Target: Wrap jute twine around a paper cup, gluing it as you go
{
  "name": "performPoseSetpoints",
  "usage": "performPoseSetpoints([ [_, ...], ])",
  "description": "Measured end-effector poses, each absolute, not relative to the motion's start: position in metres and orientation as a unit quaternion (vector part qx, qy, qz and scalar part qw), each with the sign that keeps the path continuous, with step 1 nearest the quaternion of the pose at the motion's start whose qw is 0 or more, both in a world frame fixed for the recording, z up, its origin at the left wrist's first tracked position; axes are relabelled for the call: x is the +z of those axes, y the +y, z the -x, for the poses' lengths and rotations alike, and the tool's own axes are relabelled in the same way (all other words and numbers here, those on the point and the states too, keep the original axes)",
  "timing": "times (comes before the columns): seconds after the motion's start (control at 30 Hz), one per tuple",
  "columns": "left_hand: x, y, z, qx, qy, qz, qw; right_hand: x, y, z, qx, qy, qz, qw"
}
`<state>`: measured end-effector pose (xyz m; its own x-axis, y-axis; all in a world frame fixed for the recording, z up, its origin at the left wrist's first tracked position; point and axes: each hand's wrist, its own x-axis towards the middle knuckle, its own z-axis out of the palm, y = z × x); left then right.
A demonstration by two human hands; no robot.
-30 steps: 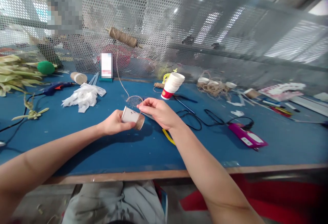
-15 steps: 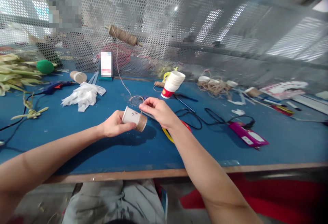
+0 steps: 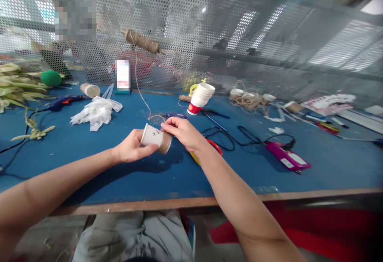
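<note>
My left hand [image 3: 130, 148] grips a white paper cup [image 3: 152, 137] lying sideways above the blue table [image 3: 119, 166]. Brown twine [image 3: 165, 143] is wound round the cup's right end. My right hand [image 3: 184, 133] pinches the twine strand against that wound end. The strand [image 3: 138, 88] runs up from the cup to a twine spool [image 3: 141, 41] hung on the perforated metal screen [image 3: 209, 26].
A stack of paper cups [image 3: 201, 98], black cables [image 3: 239, 137], a magenta tool [image 3: 287, 160], scissors with red and yellow handles [image 3: 214, 144], a blue glue gun [image 3: 64, 101], white lace [image 3: 95, 112], green leaves [image 3: 14, 88] and loose twine bundles [image 3: 249, 99] lie on the table.
My right hand has drawn in closer to the cup's wound end, and the cup has turned slightly in my left hand. The view has shifted a little.
</note>
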<state>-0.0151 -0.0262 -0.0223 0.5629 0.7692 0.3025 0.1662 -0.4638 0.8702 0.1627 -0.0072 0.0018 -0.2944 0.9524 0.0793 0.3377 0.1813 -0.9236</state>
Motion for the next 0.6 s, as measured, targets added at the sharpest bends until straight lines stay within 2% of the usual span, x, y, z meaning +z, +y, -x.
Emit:
performPoseSetpoints([
  [0.23,-0.0184,-0.0269,0.0151,0.403,0.245,-0.845,0.252,0.0029,-0.0115,-0.1602,0.429,-0.695,0.457,0.353],
  [0.4,-0.0213,-0.0245,0.0145,0.447,0.146,-0.872,0.134,0.0074,-0.0166,-0.1573,0.445,-0.693,0.467,0.322],
  [0.6,-0.0214,-0.0214,0.0155,0.465,0.095,-0.878,0.06,0.0042,-0.0156,-0.1584,0.505,-0.667,0.456,0.304],
])
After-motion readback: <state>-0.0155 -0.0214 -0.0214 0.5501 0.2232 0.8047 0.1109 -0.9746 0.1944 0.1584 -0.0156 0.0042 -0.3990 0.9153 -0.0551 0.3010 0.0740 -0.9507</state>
